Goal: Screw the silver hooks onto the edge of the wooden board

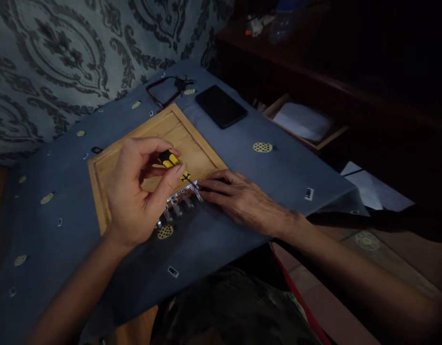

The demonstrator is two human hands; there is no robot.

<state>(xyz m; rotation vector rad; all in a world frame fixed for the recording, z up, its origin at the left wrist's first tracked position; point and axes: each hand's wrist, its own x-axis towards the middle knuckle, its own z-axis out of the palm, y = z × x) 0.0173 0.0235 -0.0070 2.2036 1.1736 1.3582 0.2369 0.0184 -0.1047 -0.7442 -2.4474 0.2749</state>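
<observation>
My left hand [138, 191] is closed in a pinch on a small black-and-yellow screwdriver [171, 161], held over the near edge of a wooden tray [109, 167]. Its tip points down at a shiny metal part with several prongs [177, 203] lying at the tray's front edge. My right hand [238, 199] lies flat on the cloth beside that metal part, fingers stretched out and touching its right end.
A blue cloth with yellow dots [271, 167] covers the table. A black phone [221, 106] and a pair of glasses [168, 91] lie beyond the tray. To the right, a dark shelf holds an open drawer with white paper [303, 122].
</observation>
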